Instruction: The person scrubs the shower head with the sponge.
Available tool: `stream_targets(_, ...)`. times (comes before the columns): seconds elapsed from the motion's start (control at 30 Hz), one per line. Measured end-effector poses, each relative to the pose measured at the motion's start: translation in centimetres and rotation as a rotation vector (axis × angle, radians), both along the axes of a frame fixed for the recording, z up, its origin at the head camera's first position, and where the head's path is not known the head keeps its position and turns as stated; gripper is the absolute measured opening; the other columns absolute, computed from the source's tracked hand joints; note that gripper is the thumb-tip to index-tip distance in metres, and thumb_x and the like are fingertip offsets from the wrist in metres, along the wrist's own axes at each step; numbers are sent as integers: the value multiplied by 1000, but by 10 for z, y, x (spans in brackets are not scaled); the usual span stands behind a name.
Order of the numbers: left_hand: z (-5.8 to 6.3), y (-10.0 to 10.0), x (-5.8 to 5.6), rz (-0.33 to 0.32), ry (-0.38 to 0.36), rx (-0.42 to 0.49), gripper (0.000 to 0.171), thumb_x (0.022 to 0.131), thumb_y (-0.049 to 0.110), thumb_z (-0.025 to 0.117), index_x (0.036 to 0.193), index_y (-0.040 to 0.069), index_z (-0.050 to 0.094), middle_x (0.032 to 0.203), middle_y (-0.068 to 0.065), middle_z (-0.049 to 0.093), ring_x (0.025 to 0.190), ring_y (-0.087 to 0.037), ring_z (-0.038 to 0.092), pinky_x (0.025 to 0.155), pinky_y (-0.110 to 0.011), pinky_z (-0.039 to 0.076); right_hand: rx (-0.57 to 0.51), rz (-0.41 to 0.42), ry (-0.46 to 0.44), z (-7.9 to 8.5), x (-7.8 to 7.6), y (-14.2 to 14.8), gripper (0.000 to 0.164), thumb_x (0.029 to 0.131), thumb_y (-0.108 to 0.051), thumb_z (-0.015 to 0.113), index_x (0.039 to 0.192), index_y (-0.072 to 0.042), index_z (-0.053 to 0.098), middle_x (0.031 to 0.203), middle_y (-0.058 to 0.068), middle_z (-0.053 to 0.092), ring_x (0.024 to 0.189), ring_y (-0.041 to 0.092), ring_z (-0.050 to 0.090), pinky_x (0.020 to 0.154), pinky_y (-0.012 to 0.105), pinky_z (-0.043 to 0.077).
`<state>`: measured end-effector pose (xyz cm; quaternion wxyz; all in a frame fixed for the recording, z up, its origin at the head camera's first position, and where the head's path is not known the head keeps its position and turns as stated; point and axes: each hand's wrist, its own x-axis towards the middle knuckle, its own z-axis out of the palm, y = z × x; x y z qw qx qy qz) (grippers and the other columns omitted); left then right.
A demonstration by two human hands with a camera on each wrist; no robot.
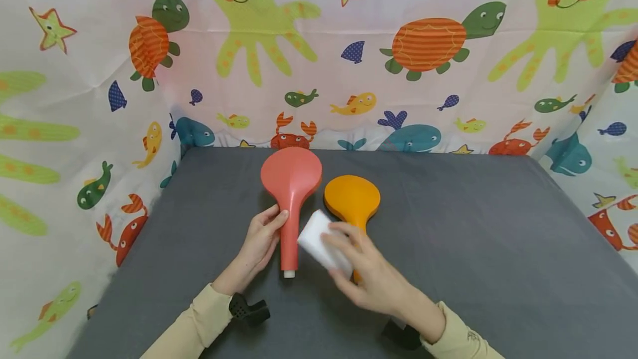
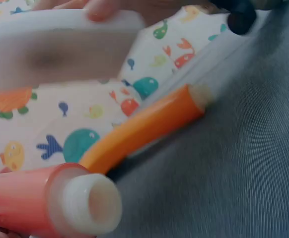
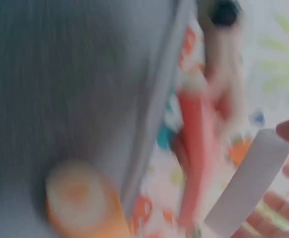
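Note:
My left hand (image 1: 260, 237) grips the handle of a coral-red shower head (image 1: 291, 176), raised off the grey surface with its round end pointing away from me. A hollow white connector (image 2: 100, 203) shows at its near end in the left wrist view. My right hand (image 1: 369, 273) holds a white rectangular sponge (image 1: 321, 242) just right of the red handle, apart from it. On the sponge's underside a dark smudge (image 2: 47, 59) is visible. An orange shower head (image 1: 351, 198) lies on the surface, its handle partly hidden behind the right hand and the sponge.
A dark grey cloth (image 1: 473, 237) covers the tabletop. Behind it and along both sides hangs a white curtain (image 1: 309, 10) printed with sea animals. Black wrist straps (image 1: 249, 310) are on both wrists.

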<state>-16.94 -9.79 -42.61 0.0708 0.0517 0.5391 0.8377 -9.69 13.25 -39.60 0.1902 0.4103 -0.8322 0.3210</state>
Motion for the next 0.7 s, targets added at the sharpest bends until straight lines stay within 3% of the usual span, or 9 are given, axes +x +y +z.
stream_targets(0.13, -10, -12, -2, 26, -30, -104, 37, 94, 2, 52, 127, -13, 45, 103, -9, 59, 85, -11, 59, 77, -24, 49, -60, -285, 12, 7, -10, 32, 50, 86, -18, 62, 131, -4, 46, 128, 18, 40, 105, 29, 46, 69, 39, 51)
stream_targets(0.23, -17, -20, -1, 38, -57, -176, 36, 93, 4, 54, 124, -13, 47, 97, -8, 60, 80, -11, 59, 74, -24, 49, -5, -500, -26, 3, -11, 51, 53, 81, -17, 66, 128, -2, 47, 122, 20, 42, 97, 32, 46, 65, 42, 50)
stream_targets(0.33, -20, -22, 0, 40, -82, -232, 35, 93, 5, 55, 122, -13, 49, 92, -7, 61, 78, -11, 59, 74, -24, 50, 82, -655, -102, -4, -10, 62, 51, 80, -20, 67, 124, 0, 49, 116, 22, 44, 90, 34, 46, 61, 43, 50)
stream_targets(0.43, -22, -22, -1, 44, -102, -287, 35, 93, 5, 55, 122, -12, 50, 91, -8, 61, 77, -10, 59, 73, -24, 50, 151, -725, -182, -11, -8, 68, 49, 80, -22, 66, 120, 2, 52, 113, 24, 45, 87, 35, 47, 55, 41, 49)
stream_targets(0.53, -21, -21, -1, 39, -110, -354, 37, 93, 7, 55, 125, -11, 49, 93, -9, 62, 78, -9, 60, 73, -23, 50, 190, -737, -235, -18, -8, 71, 48, 80, -23, 66, 118, 3, 53, 111, 24, 46, 86, 36, 47, 51, 39, 47)
stream_targets(0.7, -20, -18, -1, 26, -107, -462, 44, 93, 11, 56, 130, -11, 45, 104, -18, 62, 82, -10, 60, 76, -23, 49, 218, -723, -240, -26, -7, 73, 48, 77, -24, 69, 115, 3, 55, 108, 23, 47, 83, 35, 47, 49, 37, 46)
